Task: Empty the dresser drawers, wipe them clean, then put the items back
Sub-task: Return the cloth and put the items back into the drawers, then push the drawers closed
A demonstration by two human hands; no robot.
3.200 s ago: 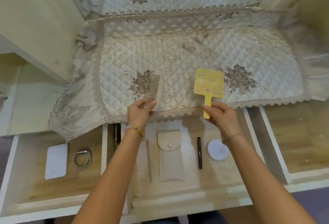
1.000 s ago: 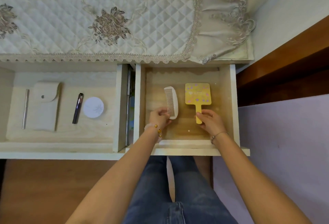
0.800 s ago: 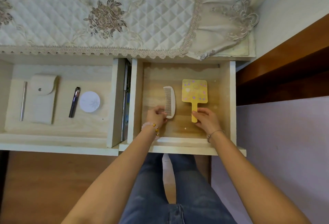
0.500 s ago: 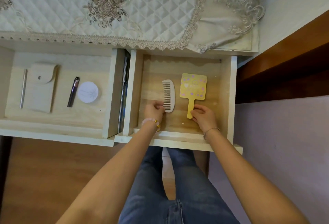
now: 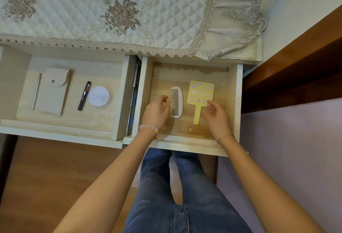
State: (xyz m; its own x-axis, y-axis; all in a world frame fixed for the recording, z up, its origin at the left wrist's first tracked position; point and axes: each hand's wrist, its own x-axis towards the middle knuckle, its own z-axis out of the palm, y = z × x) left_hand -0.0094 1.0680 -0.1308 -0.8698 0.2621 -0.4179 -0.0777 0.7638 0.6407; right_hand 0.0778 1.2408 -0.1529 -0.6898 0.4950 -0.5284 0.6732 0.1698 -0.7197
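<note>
Since the comb (image 5: pixel 176 102) and the yellow hand mirror (image 5: pixel 200 94) lie flat and parallel on the bottom of the right drawer (image 5: pixel 234 103), handle toward the person, they look placed for tidy, easy reach. The left hand (image 5: pixel 156 111) hovers just beside the comb and the right hand (image 5: pixel 215 115) just beside the mirror's handle, both with loosely curled fingers, holding nothing. The neighbouring drawer (image 5: pixel 120 94) holds a pouch (image 5: pixel 52 92), a pen (image 5: pixel 84 96) and a round pad (image 5: pixel 100 96) in a row, so the putting-back seems nearly done.
</note>
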